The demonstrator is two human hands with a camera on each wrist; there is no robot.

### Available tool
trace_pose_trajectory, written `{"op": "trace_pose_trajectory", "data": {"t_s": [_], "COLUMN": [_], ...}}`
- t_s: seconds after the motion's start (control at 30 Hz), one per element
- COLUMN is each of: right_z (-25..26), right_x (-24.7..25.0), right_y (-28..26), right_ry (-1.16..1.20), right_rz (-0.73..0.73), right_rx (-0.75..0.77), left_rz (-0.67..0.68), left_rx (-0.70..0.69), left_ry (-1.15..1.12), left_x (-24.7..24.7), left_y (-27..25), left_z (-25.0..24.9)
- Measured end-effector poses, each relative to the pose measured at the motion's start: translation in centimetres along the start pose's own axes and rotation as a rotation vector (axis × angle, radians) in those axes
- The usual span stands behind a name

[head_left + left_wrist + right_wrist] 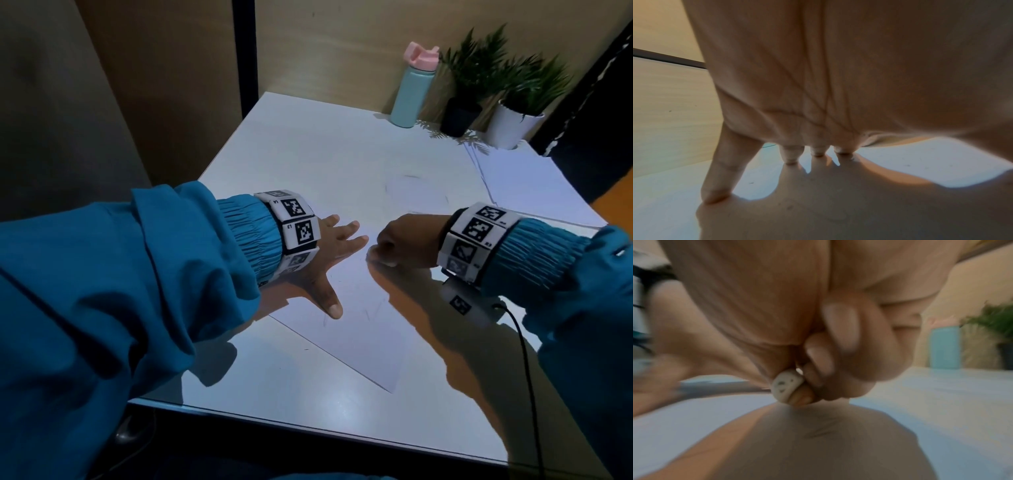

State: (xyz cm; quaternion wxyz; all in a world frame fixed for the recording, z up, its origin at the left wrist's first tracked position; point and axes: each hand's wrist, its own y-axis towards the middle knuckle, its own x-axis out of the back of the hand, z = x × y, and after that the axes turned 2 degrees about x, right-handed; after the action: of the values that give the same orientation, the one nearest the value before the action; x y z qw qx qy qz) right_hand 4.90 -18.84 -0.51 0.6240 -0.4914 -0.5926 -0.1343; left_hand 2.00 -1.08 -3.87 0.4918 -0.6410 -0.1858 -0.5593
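Note:
A white sheet of paper (356,329) with faint pencil marks lies on the white table (308,150). My left hand (329,253) presses flat on the sheet, fingers spread and straight; the left wrist view shows the fingertips (715,196) touching the surface. My right hand (400,243) is curled into a fist just right of the left one, low over the paper. In the blurred right wrist view its fingers (838,340) pinch a small white eraser (786,386), whose lower end meets the paper.
At the table's back stand a teal bottle with a pink lid (412,89), a plant in a black pot (460,114) and a plant in a white pot (512,126). More white sheets (527,185) lie at the right. A black cable (527,377) runs from my right wrist.

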Motion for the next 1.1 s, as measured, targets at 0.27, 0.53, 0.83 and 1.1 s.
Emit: {"op": "trace_pose_trajectory", "data": {"t_s": [0.27,0.53,0.83,1.1], "right_z": [0.7,4.1,0.0,-2.1], "right_x": [-0.2,-1.2,-0.9,-0.1], "right_y": [-0.5,-2.2,0.6,0.0], "right_ry": [-0.002,0.048,-0.072,0.159], "right_rz": [0.039,0.081,-0.113,-0.248], "right_rx": [0.055,0.226,0.136,0.081], "left_rz": [-0.005,0.009,-0.003,-0.019], "left_rx": [-0.007,0.013,0.001,0.019], "left_ry": [-0.013,-0.017,-0.001,0.006], "left_x": [0.0,0.3,0.3,-0.1], "left_y": [0.0,-0.1,-0.1,0.2], "left_z": [0.0,-0.1,-0.1,0.0]}}
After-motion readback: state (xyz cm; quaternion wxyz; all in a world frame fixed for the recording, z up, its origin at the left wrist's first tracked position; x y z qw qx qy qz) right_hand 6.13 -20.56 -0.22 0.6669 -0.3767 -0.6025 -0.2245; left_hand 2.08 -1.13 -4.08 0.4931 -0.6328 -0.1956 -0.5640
